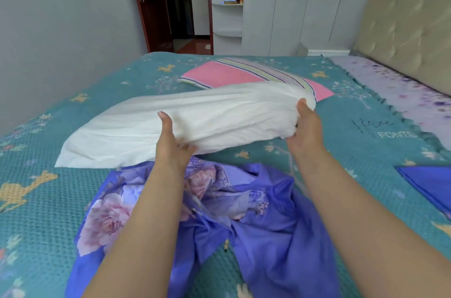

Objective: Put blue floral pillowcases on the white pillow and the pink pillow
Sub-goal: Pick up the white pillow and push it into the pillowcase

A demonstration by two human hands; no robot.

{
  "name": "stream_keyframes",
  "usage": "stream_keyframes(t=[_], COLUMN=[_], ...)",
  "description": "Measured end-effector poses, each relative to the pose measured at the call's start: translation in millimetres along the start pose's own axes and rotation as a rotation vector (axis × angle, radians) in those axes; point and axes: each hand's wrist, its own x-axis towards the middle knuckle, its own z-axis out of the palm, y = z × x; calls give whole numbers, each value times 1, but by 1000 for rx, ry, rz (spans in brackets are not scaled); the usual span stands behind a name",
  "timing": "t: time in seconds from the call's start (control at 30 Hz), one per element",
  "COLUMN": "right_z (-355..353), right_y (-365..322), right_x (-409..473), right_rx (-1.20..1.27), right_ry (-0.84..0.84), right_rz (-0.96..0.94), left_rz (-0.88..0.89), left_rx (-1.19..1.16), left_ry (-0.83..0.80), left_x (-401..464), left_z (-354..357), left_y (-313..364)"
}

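On the bed we see a teal bedspread [366, 126] with a waffle texture and small yellow deer, and it covers almost all the surface; at the right edge a pale lilac sheet [390, 87] shows beside a beige padded headboard [410, 29]. Behind the bed there are a grey wall, white wardrobe doors [292, 4] with round open shelves [227, 4], and a dark red door [146, 4] standing open to a dim corridor. We hold the white pillow [170, 122] with both hands. Its long axis runs from low at the left to high at the right: the left corner rests on the bedspread, and the right end is raised from the bed and points toward the headboard side. Our left hand [170, 144] grips the near long edge about the middle, thumb on top and fingers curled underneath. Our right hand [305, 126] pinches the bunched right end, thumb on top, and the other fingers are hidden below the cloth. The pink pillow [219, 75], with a striped band, lies flat just behind the white one, partly covered by it. One blue floral pillowcase [256, 212] lies crumpled on the bedspread under our forearms, near the white pillow's edge. A second blue cloth [429, 185] lies flat at the right edge of the view.
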Motion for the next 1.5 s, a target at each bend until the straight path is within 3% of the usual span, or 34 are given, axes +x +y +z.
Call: stream_keyframes(t=[0.1,0.17,0.27,0.57,0.63,0.7,0.77,0.83,0.9,1.03,1.1,1.17,1.27,1.33,1.37,1.43,1.5], right_z=[-27,-47,-70,-149,-176,-210,-251,-280,-274,-213,-191,-184,-177,-170,-168,-160,-152], right_y=[-12,-21,-53,-193,-212,-222,-223,-219,-198,-148,-112,-78,-54,-52,-54,-52,-52], right_x=[-13,-21,-33,-66,-79,-84,-94,-109,-119,-151,-154,-148,-133,-119,-115,-104,-95], right_rx=[240,298,358,493,400,155,-315,-785,-1145,-1675,-1958,-2153,-2181,-2120,-2119,-2155,-2174], right_ry=[-16,-30,-66,-29,94,443,809,915,706,-189,-449,-476,-282,-224,-208,-169,-125], right_rz=[103,88,10,-330,-410,-363,-292,-311,-415,-421,-447,-520,-715,-802,-807,-794,-704], left_rz=[-97,3,-38,90,116,151,177,119,68,117,182,299,761,1312,1498,1623,1610], left_rx=[-1,36,7,-87,-40,102,371,601,680,760,836,936,1321,1652,1748,1862,1969], left_ry=[91,106,67,-532,-633,-670,-631,-582,-480,-473,-543,-671,-851,-695,-565,-370,-275], left_x=[9,5,-13,-117,-147,-172,-191,-208,-202,-199,-199,-198,-195,-180,-179,-164,-148], left_z=[9,24,54,128,129,121,105,84,66,56,55,51,35,23,19,14,11], left_y=[4,12,16,-55,-84,-119,-162,-204,-221,-211,-199,-190,-177,-171,-165,-147,-127])
